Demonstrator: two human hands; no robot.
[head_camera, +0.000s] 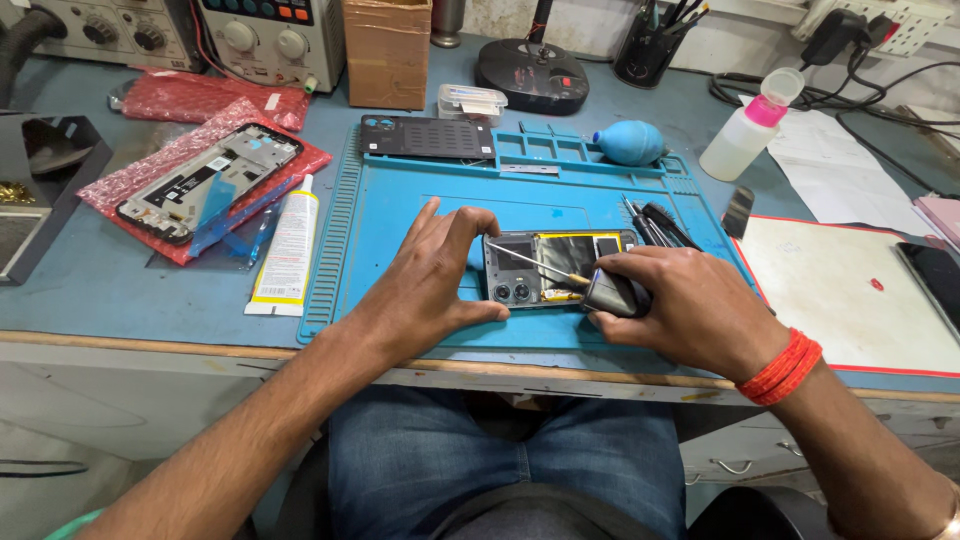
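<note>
An opened phone (550, 262) with its back cover off lies on a blue work mat (390, 230), camera lenses toward me. My left hand (430, 285) steadies the phone's left end with thumb and fingers. My right hand (690, 305) grips a screwdriver (590, 285) with a dark handle and yellow collar. Its thin shaft points left across the phone's inside. A red thread band circles my right wrist.
On the mat's far edge lie a black phone back panel (428, 137) and a blue rubber air blower (630, 142). A phone frame on red bubble wrap (205, 180) and a glue tube (288, 248) lie left. A squeeze bottle (745, 128) and a white pad (850, 290) are right.
</note>
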